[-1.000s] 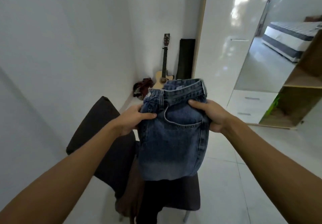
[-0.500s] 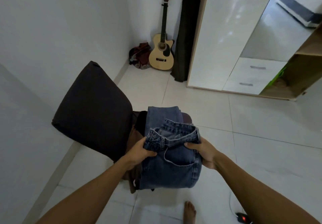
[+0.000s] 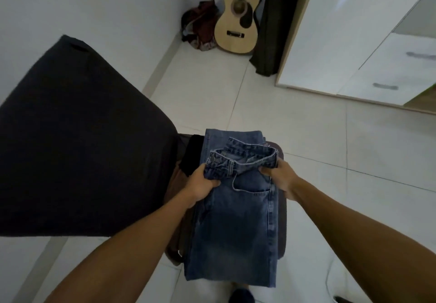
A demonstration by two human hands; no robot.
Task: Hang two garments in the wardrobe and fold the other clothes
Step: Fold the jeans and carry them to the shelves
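Folded blue jeans lie lengthwise over the seat of a dark chair, the waistband bunched up toward the far end. My left hand grips the waistband's left side near the button. My right hand grips its right side by the back pocket. Under the jeans I see the edges of a black garment and a brown garment. The white wardrobe stands at the upper right, its drawers shut.
A guitar leans in the far corner beside a heap of dark red cloth and a black upright panel. White tiled floor lies between chair and wardrobe. A foot shows at the bottom edge.
The jeans came down from chest height onto the pile on the chair seat, both hands still on the waistband. My view tilted down toward the chair and floor.
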